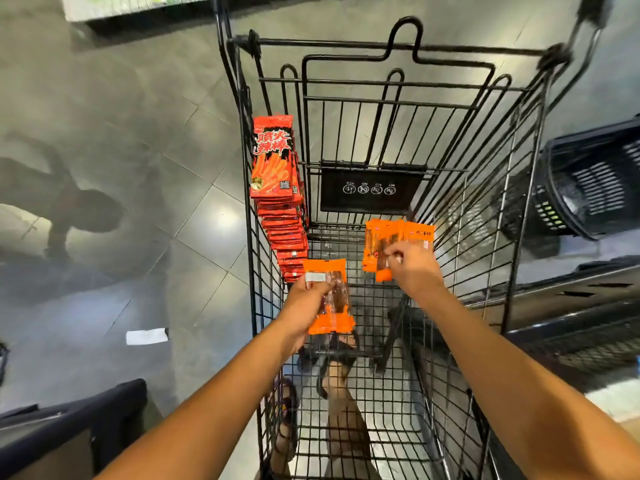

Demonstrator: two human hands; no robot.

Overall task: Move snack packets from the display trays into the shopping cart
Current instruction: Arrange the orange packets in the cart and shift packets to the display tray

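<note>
In the head view, the left hand (306, 306) grips a few orange snack packets (332, 317) above the black wire shopping cart (329, 43). Just right of it, the right hand (414, 265) pinches a fan of orange packets (384, 237). Beyond the left hand, stacked red spicy-stick packets (277, 188) lean against the cart's left wall.

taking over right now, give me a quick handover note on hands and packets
Hands: left hand grips the near orange packets over the cart; right hand holds the far orange packets, fanned, further forward in the cart.
Done: red packets stand stacked along the cart's left wall.
Left: drop both orange handfuls in; display trays are out of view.
</note>
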